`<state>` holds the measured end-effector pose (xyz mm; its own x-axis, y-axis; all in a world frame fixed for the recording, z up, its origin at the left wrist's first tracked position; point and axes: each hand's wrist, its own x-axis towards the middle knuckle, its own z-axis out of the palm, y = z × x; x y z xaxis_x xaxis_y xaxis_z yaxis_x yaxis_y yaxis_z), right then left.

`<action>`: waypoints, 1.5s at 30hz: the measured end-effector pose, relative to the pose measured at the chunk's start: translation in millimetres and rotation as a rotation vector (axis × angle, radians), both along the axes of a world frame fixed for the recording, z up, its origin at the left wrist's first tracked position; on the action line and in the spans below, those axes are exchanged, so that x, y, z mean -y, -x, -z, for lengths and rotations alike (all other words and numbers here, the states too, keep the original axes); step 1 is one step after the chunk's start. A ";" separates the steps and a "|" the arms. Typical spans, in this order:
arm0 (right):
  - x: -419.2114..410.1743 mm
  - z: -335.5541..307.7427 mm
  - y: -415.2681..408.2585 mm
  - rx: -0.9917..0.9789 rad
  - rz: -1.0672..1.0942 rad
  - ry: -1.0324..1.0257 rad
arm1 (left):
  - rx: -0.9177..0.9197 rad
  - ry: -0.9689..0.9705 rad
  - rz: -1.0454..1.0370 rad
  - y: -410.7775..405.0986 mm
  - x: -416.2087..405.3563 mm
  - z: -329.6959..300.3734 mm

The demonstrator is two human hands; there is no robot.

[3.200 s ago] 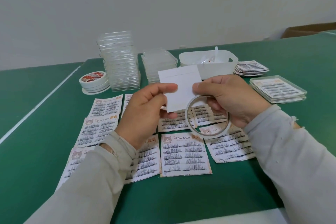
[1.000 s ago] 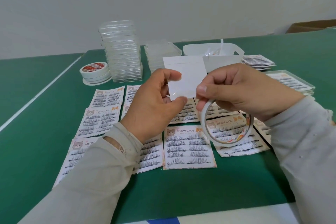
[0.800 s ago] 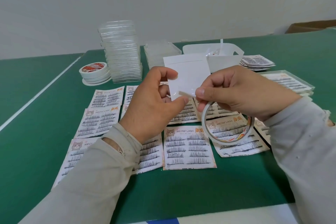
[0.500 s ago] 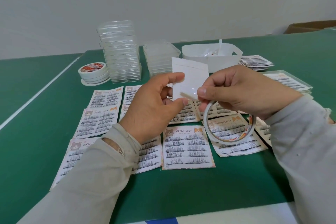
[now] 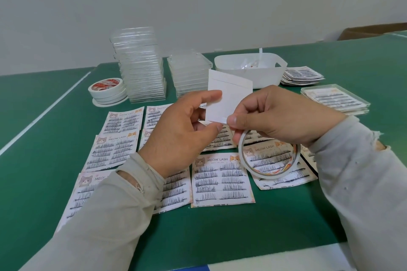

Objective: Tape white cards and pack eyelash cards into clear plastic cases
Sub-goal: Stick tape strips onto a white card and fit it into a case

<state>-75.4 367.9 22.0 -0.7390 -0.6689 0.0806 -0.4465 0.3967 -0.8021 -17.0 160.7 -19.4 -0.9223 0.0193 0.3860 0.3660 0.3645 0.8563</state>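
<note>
Now left hand (image 5: 176, 130) fingers pinching white card (image 5: 229, 97); right hand (image 5: 279, 116) fingers pinching tape roll (image 5: 268, 174).

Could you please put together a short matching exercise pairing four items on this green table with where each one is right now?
Things:
1. white card
2. thin tape ring
3. stacked tape rolls
4. white tub

Places:
A. far side of the table, right of the shorter stack of clear cases
B. held up by the left hand
C. hanging from the right hand over the eyelash cards
D. on the table, left of the tall stack of clear cases

Pairs: 1-B, 2-C, 3-D, 4-A
</note>
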 end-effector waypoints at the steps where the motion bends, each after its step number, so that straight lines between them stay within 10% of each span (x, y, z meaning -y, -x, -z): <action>1: -0.4 -0.1 0.2 -0.005 0.002 -0.003 | -0.005 0.006 0.001 -0.3 -0.1 -0.1; 45: 6.3 -5.2 -7.6 -0.159 0.202 -0.169 | -0.091 0.069 -0.061 -0.4 -3.5 0.5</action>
